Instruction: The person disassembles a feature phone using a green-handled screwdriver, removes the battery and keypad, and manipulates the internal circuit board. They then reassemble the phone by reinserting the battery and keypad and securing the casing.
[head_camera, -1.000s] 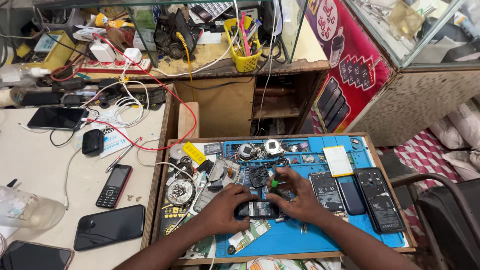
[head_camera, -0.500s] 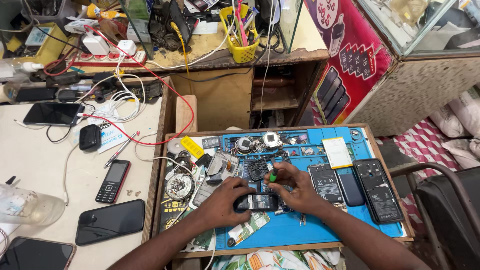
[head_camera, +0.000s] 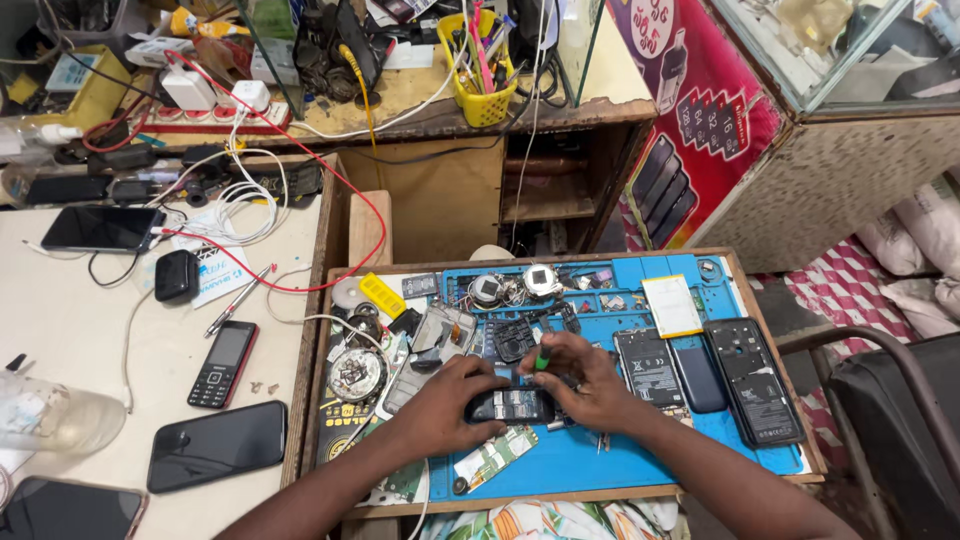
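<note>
Blue repair mat (head_camera: 600, 470) on a wooden tray, strewn with phone parts — at its middle a small dark phone body (head_camera: 512, 405), clamped at its left end by the left hand (head_camera: 440, 405). Right hand (head_camera: 590, 385) closed round a green-handled screwdriver (head_camera: 541, 358), tip down at the phone's top edge. Against the frames before: same grasp, same spot, only the view drawn closer — work holding steady. Black opened handsets (head_camera: 755, 385) to the right; red-edged keypad phone (head_camera: 222, 363) on the left table.

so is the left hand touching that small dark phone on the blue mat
Touching. The head view shows the left hand wrapped around the left end of the small dark phone, with no gap; the right hand grips its other end.
</note>
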